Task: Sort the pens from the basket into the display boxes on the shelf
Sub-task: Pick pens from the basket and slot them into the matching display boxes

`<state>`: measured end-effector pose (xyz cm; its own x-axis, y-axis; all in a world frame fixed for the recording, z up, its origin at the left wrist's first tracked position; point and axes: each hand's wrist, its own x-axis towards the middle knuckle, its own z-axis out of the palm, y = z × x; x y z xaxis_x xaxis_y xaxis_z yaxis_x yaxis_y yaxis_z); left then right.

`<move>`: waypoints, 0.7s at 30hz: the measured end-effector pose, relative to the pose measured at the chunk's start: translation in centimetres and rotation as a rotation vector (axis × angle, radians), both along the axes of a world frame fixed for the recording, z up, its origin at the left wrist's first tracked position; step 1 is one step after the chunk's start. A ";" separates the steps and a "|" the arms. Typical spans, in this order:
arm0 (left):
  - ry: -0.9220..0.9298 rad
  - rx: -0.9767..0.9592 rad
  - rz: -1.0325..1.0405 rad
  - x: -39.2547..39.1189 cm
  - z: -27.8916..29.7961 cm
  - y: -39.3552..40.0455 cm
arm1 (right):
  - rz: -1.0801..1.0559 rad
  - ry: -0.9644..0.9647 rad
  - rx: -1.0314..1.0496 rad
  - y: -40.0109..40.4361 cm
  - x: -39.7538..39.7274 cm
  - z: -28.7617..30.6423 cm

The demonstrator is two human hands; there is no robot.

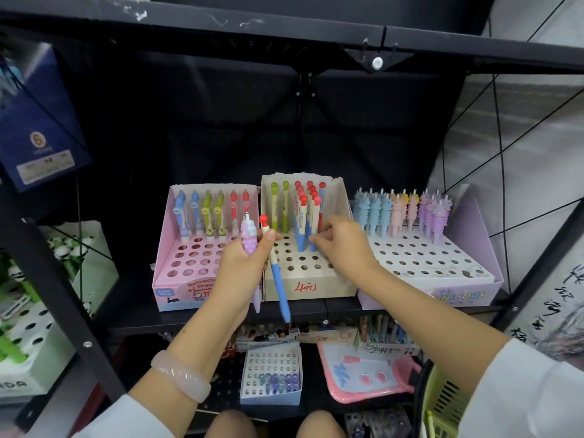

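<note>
Three display boxes stand side by side on the black shelf: a pink box (164, 267), a beige box (335, 286) and a lilac unicorn box (474, 235). My left hand (243, 267) grips two pens in front of the pink and beige boxes: a purple unicorn pen (248, 237) and a red-topped pen with a blue barrel (279, 282). My right hand (343, 245) reaches into the beige box, its fingertips pinching a red-topped blue pen (313, 229) that stands in a hole. The yellow-green basket (439, 403) sits at the lower right edge.
A lower shelf holds a small white pen box (271, 377) and a pink board (369, 377). A green panda pen box (41, 327) stands at the left, behind a black shelf post (63, 292). A blue carton (38, 128) hangs at upper left.
</note>
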<state>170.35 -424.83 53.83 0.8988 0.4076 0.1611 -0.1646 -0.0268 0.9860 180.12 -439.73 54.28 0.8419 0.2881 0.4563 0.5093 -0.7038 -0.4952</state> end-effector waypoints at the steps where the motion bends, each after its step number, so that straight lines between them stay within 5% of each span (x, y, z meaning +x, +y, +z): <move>1: -0.009 -0.002 -0.011 0.0 0.0 0.0 | 0.022 -0.052 0.082 -0.1 -0.6 0.2; 4: -0.039 -0.011 -0.033 0.1 0.2 -0.5 | 0.365 0.143 0.213 -0.4 -2.6 1.0; 7: -0.033 -0.014 -0.028 0.4 0.3 -1.0 | 0.552 0.331 0.118 -0.6 -4.1 0.7; 13: -0.077 -0.068 -0.041 0.2 0.5 -1.3 | 0.513 0.362 0.196 -1.0 -4.1 0.9; 18: -0.044 -0.111 -0.030 0.1 0.4 -0.9 | 0.326 0.220 0.534 -1.3 -2.3 2.2; 21: 0.001 -0.104 -0.065 0.0 0.2 -1.0 | 0.286 0.153 0.520 -0.8 -1.7 2.0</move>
